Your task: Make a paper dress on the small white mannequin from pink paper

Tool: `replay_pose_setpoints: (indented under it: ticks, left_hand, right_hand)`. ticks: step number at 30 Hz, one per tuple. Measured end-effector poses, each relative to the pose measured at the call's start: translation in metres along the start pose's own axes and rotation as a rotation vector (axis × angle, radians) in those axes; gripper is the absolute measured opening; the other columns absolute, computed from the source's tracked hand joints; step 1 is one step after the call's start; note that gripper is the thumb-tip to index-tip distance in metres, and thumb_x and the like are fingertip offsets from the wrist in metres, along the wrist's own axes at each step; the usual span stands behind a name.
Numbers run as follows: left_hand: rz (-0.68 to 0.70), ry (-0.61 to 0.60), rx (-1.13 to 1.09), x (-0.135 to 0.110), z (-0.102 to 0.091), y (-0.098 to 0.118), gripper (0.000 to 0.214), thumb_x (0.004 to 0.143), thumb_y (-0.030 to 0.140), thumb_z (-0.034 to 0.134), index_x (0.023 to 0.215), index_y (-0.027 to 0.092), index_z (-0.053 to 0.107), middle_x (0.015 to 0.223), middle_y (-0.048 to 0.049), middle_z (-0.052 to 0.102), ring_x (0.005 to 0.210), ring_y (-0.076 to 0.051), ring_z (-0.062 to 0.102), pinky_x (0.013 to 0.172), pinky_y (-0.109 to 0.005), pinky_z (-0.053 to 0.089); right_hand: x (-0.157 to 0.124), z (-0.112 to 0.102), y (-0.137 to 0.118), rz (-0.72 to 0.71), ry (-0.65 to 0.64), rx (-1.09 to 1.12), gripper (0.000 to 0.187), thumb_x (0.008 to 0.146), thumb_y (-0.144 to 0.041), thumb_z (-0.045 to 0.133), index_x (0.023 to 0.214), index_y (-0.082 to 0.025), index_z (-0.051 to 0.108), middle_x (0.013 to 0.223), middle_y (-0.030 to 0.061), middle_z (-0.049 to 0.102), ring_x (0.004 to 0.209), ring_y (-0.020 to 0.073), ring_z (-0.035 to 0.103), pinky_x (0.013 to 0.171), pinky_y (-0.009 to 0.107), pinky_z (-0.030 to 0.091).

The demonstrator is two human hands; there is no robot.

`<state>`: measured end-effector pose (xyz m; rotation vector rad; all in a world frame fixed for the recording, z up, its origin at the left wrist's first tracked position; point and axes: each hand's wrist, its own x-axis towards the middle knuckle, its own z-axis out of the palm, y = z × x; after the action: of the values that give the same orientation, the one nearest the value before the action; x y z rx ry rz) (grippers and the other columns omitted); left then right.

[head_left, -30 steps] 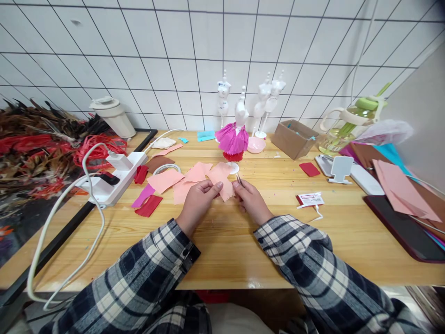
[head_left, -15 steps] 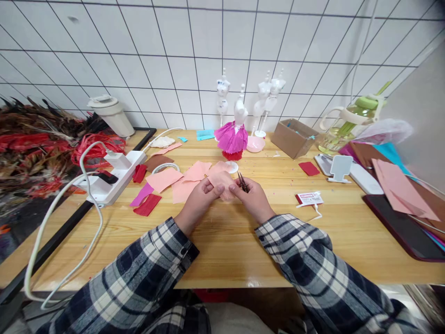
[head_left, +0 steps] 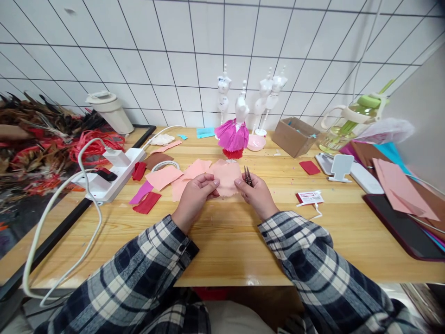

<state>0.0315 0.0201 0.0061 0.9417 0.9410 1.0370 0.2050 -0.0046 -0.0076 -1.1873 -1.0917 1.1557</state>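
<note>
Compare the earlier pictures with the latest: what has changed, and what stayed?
The scissors, still in the right hand, have shifted right, away from the pink paper piece, which now spreads flatter between that hand and the left hand. What looks like another person's hand has appeared among the feathers at far left. The dress form and power strip stayed put.

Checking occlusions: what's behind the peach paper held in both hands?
Above the held peach paper, a sliver of white base shows, under the skirted mannequin. The rest of the base, and anything else directly behind the paper, is covered.
</note>
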Motion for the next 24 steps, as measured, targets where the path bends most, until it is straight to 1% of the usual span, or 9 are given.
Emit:
replay_pose_setpoints:
  ticks: [8,13,15,17,18,20,21,22,24]
  left_hand:
    - [0.058,0.009,-0.003,-0.001,-0.002,0.001,0.032,0.065,0.03,0.079,0.086,0.015,0.061,0.069,0.0026,0.064,0.062,-0.009,0.059,0.064,-0.021,0.049]
    - [-0.009,-0.154,-0.064,-0.001,0.0,0.001,0.037,0.07,0.028,0.077,0.101,0.013,0.066,0.092,-0.0065,0.072,0.082,-0.017,0.067,0.077,-0.028,0.053]
    - [0.038,-0.082,-0.112,0.003,-0.006,0.009,0.03,0.071,0.023,0.075,0.098,0.012,0.068,0.094,-0.0071,0.073,0.086,-0.018,0.067,0.079,-0.028,0.053]
    - [0.151,0.024,-0.25,0.008,-0.018,0.023,0.023,0.074,0.018,0.071,0.097,0.015,0.068,0.095,-0.0049,0.073,0.089,-0.019,0.068,0.08,-0.03,0.055]
    - [0.218,0.077,-0.334,0.011,-0.025,0.031,0.018,0.077,0.015,0.067,0.094,0.018,0.068,0.093,-0.0029,0.074,0.089,-0.018,0.068,0.08,-0.03,0.055]
    - [0.31,0.153,-0.482,0.015,-0.04,0.046,0.015,0.082,0.011,0.058,0.09,0.02,0.067,0.087,0.0012,0.074,0.086,-0.014,0.068,0.079,-0.026,0.055]
    - [0.312,0.175,-0.536,0.017,-0.047,0.052,0.015,0.085,0.01,0.055,0.089,0.02,0.066,0.084,0.0027,0.074,0.08,-0.011,0.068,0.077,-0.023,0.055]
    - [0.295,0.191,-0.566,0.017,-0.051,0.055,0.017,0.086,0.01,0.051,0.087,0.019,0.065,0.077,0.0026,0.073,0.072,-0.01,0.067,0.071,-0.022,0.055]
    - [0.258,0.187,-0.593,0.018,-0.056,0.057,0.019,0.086,0.008,0.046,0.087,0.016,0.063,0.069,0.0009,0.071,0.063,-0.011,0.066,0.066,-0.023,0.056]
  right_hand:
    - [-0.001,0.002,0.002,0.004,-0.002,0.005,0.035,0.071,-0.049,0.069,0.081,-0.017,0.056,0.056,-0.0078,0.04,0.046,0.0057,0.03,0.044,0.02,0.024]
    - [0.0,0.001,-0.002,0.063,-0.04,0.042,0.036,0.07,-0.044,0.072,0.089,-0.016,0.06,0.06,-0.007,0.049,0.042,0.0031,0.028,0.039,0.018,0.021]
    - [-0.004,0.0,-0.008,0.134,-0.08,0.113,0.039,0.074,-0.046,0.069,0.098,-0.017,0.061,0.067,-0.0047,0.058,0.038,0.0019,0.026,0.036,0.018,0.019]
    - [-0.015,0.003,-0.014,0.288,-0.338,0.207,0.041,0.078,-0.052,0.062,0.096,-0.015,0.064,0.081,0.0027,0.067,0.039,0.0026,0.036,0.034,0.017,0.025]
    - [-0.021,0.008,-0.015,0.39,-0.562,0.247,0.044,0.079,-0.055,0.059,0.091,-0.013,0.065,0.091,0.008,0.069,0.044,0.0049,0.047,0.037,0.018,0.033]
    - [-0.031,0.019,-0.013,0.554,-1.007,0.301,0.047,0.078,-0.058,0.061,0.081,-0.011,0.067,0.11,0.0157,0.067,0.08,0.0156,0.065,0.059,0.022,0.051]
    - [-0.033,0.025,-0.01,0.592,-1.124,0.295,0.046,0.076,-0.057,0.064,0.081,-0.011,0.067,0.116,0.0163,0.064,0.1,0.0203,0.063,0.073,0.026,0.053]
    - [-0.032,0.028,-0.007,0.6,-1.117,0.263,0.047,0.073,-0.058,0.066,0.081,-0.012,0.068,0.118,0.0161,0.064,0.111,0.0238,0.059,0.081,0.029,0.053]
    - [-0.022,0.025,-0.002,0.502,-0.726,0.16,0.052,0.07,-0.066,0.063,0.077,-0.015,0.065,0.113,0.0148,0.066,0.114,0.0282,0.058,0.087,0.038,0.052]
